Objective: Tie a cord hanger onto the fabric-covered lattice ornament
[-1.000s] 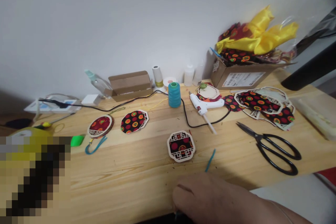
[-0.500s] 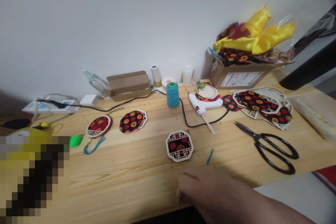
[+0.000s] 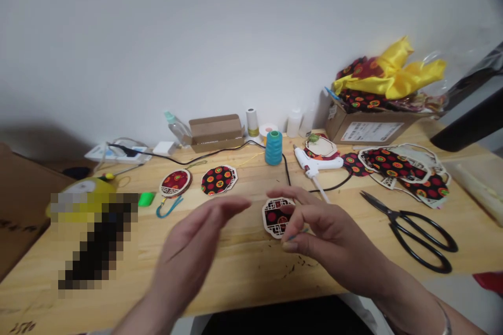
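In the head view, my right hand point(image 3: 330, 241) is over the table at centre right, thumb and index finger pinched on a short piece of blue cord point(image 3: 297, 236). Behind those fingers lies an octagonal ornament point(image 3: 271, 217) with a pale lattice frame and dark red patterned cloth, partly covered by the hand. My left hand point(image 3: 194, 243) is raised to the left of it, slightly blurred, fingers stretched out and holding nothing. A round red ornament point(image 3: 175, 182) with a blue loop point(image 3: 168, 208) and another patterned octagon point(image 3: 219, 180) lie beyond my left hand.
A white glue gun point(image 3: 318, 162) and a teal thread cone point(image 3: 274, 148) stand behind my hands. Black scissors point(image 3: 408, 227) lie to the right, near patterned pieces point(image 3: 396, 165). A filled carton point(image 3: 369, 125) is at the back right. Dark scraps point(image 3: 296, 268) dot the table.
My right hand has risen from the table's front edge, now with blue cord showing in its fingertips. My left hand has come into view. The camera view has shifted left.
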Motion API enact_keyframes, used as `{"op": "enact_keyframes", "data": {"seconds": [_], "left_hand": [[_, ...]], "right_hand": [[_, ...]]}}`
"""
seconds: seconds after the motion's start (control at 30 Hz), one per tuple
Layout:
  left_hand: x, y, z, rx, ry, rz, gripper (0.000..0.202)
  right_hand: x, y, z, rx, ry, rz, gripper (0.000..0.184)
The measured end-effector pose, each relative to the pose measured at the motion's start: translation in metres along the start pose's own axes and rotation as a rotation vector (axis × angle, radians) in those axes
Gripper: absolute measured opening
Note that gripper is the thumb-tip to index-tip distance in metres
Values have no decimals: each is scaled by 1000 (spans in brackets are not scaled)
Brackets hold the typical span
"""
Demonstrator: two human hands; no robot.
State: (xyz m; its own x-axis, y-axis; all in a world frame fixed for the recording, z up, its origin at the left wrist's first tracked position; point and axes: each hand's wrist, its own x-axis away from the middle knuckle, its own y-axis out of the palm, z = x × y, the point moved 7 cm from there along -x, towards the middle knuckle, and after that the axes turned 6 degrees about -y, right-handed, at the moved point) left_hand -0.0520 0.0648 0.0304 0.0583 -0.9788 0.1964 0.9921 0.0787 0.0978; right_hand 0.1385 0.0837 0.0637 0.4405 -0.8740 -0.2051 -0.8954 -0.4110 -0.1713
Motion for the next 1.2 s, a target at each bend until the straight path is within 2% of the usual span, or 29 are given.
{"op": "enact_keyframes", "data": {"seconds": [0.07, 0.13, 0.17, 0.23, 0.33, 0.4, 0.67, 1.1, 1.2], "left_hand": [[-17, 48, 2, 113, -29, -165, 25], [-21, 82, -10, 238, -91, -275, 24], [-20, 93, -18, 306, -137, -319, 24], [-14, 104, -31, 437, -193, -388, 23], [-6, 105, -41, 510, -263, -455, 22], [-5, 102, -43, 489, -286, -455, 23], [-10, 91, -52, 344, -328, -247, 19], [-13, 86, -57, 183, -291, -216, 18], [-13, 85, -60, 188, -300, -214, 16]], "right_hand": [[-4, -3, -3, 37, -13, 57, 10], [-5, -7, 0, 52, 10, 128, 10], [-6, -9, 3, 51, 28, 156, 12], [-6, -12, 10, 40, 58, 181, 17], [-6, -13, 19, 21, 69, 200, 19], [-7, -13, 24, 25, 66, 211, 16], [-9, -10, 37, -18, 85, 226, 10], [-5, -14, 43, 96, 80, 265, 4], [-6, -24, 45, 128, 59, 281, 5]]}}
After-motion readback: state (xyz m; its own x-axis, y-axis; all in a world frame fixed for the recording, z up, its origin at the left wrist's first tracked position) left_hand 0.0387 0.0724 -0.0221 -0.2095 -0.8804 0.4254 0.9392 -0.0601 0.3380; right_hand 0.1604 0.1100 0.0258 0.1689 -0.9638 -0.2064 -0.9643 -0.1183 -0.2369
